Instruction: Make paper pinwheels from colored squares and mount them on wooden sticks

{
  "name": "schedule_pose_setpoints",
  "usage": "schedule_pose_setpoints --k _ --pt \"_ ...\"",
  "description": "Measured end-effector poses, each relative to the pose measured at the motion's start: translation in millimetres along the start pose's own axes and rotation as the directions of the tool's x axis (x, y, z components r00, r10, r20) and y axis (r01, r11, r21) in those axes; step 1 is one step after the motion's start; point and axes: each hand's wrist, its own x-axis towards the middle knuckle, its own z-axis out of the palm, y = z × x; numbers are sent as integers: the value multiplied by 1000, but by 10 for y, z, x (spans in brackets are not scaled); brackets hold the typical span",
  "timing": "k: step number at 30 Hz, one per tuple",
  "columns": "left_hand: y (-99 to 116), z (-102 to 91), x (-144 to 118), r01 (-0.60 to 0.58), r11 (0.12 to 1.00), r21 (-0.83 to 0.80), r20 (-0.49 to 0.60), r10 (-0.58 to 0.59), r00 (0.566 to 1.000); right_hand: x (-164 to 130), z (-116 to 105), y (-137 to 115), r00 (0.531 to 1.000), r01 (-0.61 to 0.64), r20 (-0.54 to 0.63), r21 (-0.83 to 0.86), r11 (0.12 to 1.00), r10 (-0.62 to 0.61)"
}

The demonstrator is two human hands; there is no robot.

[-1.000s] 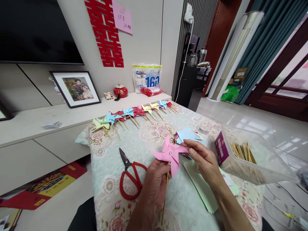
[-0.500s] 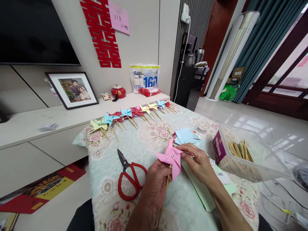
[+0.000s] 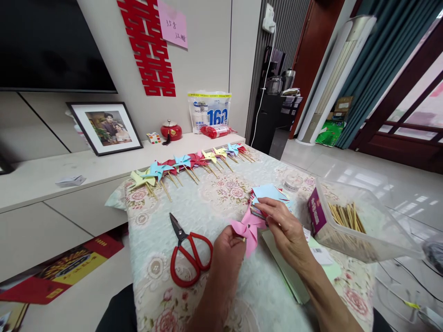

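Holding the pink pinwheel [image 3: 248, 228] just right of the red scissors [image 3: 188, 249], the left hand [image 3: 226, 249] stays closed around its stick, now hidden, while the right hand [image 3: 282, 226] pinches a blade. The pinwheel has dropped lower toward the worktop [image 3: 207, 198] than a second ago, nearer the paper stack [image 3: 268, 196]; assembly looks finished.

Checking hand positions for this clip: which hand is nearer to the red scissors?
Left. The left hand holds the pink pinwheel just right of the scissors handles, with a small gap. The right hand is farther right, beyond the pinwheel, touching its blade.
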Motion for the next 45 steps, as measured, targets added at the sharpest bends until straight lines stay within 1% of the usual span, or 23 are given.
schedule_pose_setpoints --k 3,7,10,14,22,24,26,29,31,34,37,39,45 --pt "-28 -17 -3 -43 994 104 -4 43 999 16 -3 -52 995 97 -15 -89 991 -99" --pt "38 -1 -73 -77 979 187 -23 83 996 21 17 -78 983 179 4 -215 960 -182" --pt "77 17 -108 -115 971 207 -24 123 992 9 40 -58 981 193 61 -289 938 -183" --pt "72 23 -107 -144 966 217 -32 155 987 -1 50 -44 979 198 111 -314 929 -171" --pt "62 3 -112 -131 960 249 -46 147 988 20 31 -82 975 197 166 -319 927 -150" --pt "55 2 -97 -115 969 217 -43 127 991 25 31 -91 977 200 127 -302 932 -169" --pt "59 9 -78 -83 988 133 -44 89 995 26 30 -110 982 190 50 -273 943 -183" --pt "114 34 -67 -37 994 -99 -38 33 999 17 31 -151 988 129 -59 -209 969 -144" --pt "174 53 -78 3 968 -252 -13 -7 1000 4 41 -170 992 81 -82 -160 984 -95" --pt "246 67 -96 46 918 -393 4 -48 999 -21 75 -167 998 38 -49 -128 991 -45" --pt "257 65 -92 36 884 -466 -10 -46 999 -42 121 -135 999 34 7 -142 989 -33" --pt "243 59 -84 31 876 -481 -10 -41 999 -54 147 -113 999 43 33 -151 988 -38" --pt "219 67 -88 41 888 -459 -5 -49 999 -66 177 -114 997 53 71 -160 986 -42"
